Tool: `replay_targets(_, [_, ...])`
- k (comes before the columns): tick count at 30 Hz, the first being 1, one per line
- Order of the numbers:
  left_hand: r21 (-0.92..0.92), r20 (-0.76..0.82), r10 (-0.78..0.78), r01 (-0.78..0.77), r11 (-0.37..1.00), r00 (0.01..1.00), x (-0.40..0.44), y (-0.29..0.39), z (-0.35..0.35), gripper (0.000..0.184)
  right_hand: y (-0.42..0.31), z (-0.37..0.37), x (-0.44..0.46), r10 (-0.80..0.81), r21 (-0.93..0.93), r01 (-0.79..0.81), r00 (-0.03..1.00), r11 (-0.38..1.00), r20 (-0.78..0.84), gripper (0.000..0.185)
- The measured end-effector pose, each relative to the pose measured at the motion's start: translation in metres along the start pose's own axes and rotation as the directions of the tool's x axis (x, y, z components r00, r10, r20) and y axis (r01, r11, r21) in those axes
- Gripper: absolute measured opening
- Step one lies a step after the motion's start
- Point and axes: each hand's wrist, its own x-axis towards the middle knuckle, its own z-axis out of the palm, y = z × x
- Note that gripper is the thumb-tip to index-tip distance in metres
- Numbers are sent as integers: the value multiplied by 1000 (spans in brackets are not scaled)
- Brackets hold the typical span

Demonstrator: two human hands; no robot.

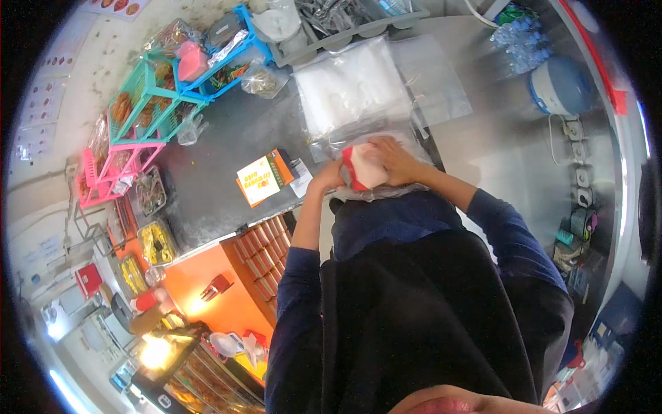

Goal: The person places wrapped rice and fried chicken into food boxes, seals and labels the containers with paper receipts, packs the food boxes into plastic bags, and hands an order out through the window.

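At the counter's front edge, a white item with a red part (367,168) lies on clear plastic (396,195). My left hand (329,176) is at its left side, with the fingers partly hidden by the item and the plastic. My right hand (396,160) rests on its right side, fingers bent over the white surface. Just beyond both hands lies a stack of clear plastic bags (352,86). An orange and white printed box (265,178) sits on the dark counter, left of my left hand.
Blue, green and pink baskets (148,96) stand along the back left. A grey tray (352,33) holds dark utensils at the back. Water bottles (520,45) and a blue-white round container (560,86) are at the right. Trays of yellow items (157,243) sit at the left edge.
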Motion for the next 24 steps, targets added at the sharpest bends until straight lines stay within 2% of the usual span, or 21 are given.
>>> replay_targets(1, [284, -144, -51, 91, 954, 988, 0, 1, 4, 68, 7, -10, -7, 92, -298, -35, 979, 954, 181, 101])
replay_targets(2, [525, -287, -63, 212, 824, 956, 0, 4, 10, 74, 9, -16, -12, 229, -569, -5, 919, 822, 322, 97])
replay_targets(3, [426, -455, -66, 282, 860, 888, 5, 11, 19, 81, 12, -20, -14, 286, -598, -50, 908, 800, 306, 99])
replay_targets(4, [417, -460, -75, 290, 861, 885, 9, 29, 28, 81, 6, -26, -10, 281, -593, -41, 906, 804, 317, 99])
replay_targets(6, [242, -658, -168, 418, 876, 734, 16, 68, 46, 77, -13, -36, 4, 404, -629, -97, 838, 771, 366, 104])
replay_targets(7, [241, -659, -169, 419, 875, 733, 20, 62, 56, 77, -16, -34, 5, 403, -629, -95, 838, 772, 367, 104])
replay_targets(9, [237, -642, 14, 180, 955, 767, 31, 30, 71, 93, -16, -29, 11, 366, -613, -55, 843, 789, 395, 107])
replay_targets(10, [237, -646, 14, 183, 954, 763, 31, 24, 68, 93, -15, -25, 15, 360, -611, -50, 845, 790, 396, 107])
replay_targets(12, [144, -492, -162, 263, 954, 856, 23, 10, 52, 112, -7, -14, 22, 309, -558, 0, 834, 830, 458, 99])
replay_targets(13, [211, -507, 60, 56, 976, 860, 20, -22, 50, 120, 15, 5, 12, 220, -572, 52, 892, 818, 395, 90])
replay_targets(14, [220, -507, 64, 57, 974, 859, 17, -34, 47, 120, 28, 13, 9, 216, -573, 51, 896, 818, 388, 90])
replay_targets(16, [251, -434, -40, 164, 954, 900, 12, -42, 36, 116, 46, 15, 14, 117, -412, 81, 894, 908, 433, 83])
replay_targets(17, [267, -438, -27, 159, 950, 899, 7, -33, 31, 116, 49, 9, 20, 111, -419, 83, 902, 904, 418, 83])
replay_targets(19, [116, -415, -392, 475, 872, 821, -8, -12, 33, 107, 47, 0, 24, 288, -332, -125, 813, 935, 505, 80])
replay_targets(20, [116, -380, -378, 449, 886, 844, -14, -20, 32, 110, 40, -20, 24, 419, -226, -352, 751, 908, 511, 76])
replay_targets(21, [115, -346, -365, 425, 898, 864, -20, -29, 30, 114, 30, -48, 29, 525, -114, -560, 660, 821, 536, 73])
replay_targets(23, [84, -366, -362, 418, 905, 857, -37, 5, 22, 108, 35, -79, 56, 463, -284, -399, 480, 872, 746, 64])
replay_targets(24, [89, -376, -359, 419, 903, 854, -44, 18, 15, 108, 23, -102, 88, 457, -281, -392, 489, 876, 743, 64])
